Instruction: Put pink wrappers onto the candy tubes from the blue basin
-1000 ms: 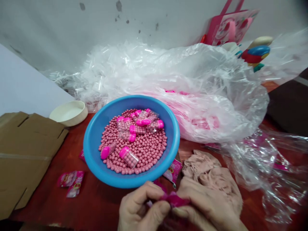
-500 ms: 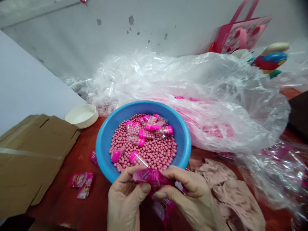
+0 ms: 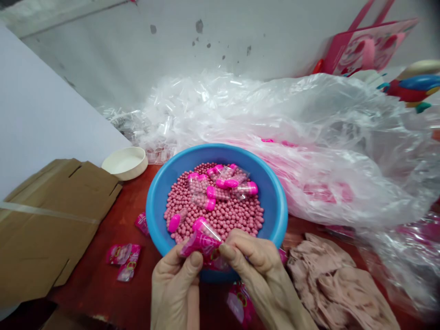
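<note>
Both my hands grip a small pink printed packet [image 3: 203, 245] over the near rim of a blue basin [image 3: 277, 220]. My left hand [image 3: 180, 279] pinches its left end between thumb and fingers. At the right end, my right hand [image 3: 257, 266] is closed on it, thumb against curled fingers. Pink beads [image 3: 237, 213] fill the bottom of the basin. Several clear tubes with bright pink caps lie on them, among them a capped tube [image 3: 206, 228] just behind the packet. Another pink packet [image 3: 240, 302] lies on the table below my right hand.
Pink packets [image 3: 125, 259] lie left of the basin, near a flattened cardboard box [image 3: 51, 229]. A white round dish [image 3: 125, 163] stands behind them. Large clear plastic bags [image 3: 309, 137] cover the back and right. A crumpled beige cloth [image 3: 340, 284] lies at right.
My right hand has curled its fingers in tighter on the packet, and both hands sit closer to the basin rim. The whole view has shifted, with the scene moving slightly right.
</note>
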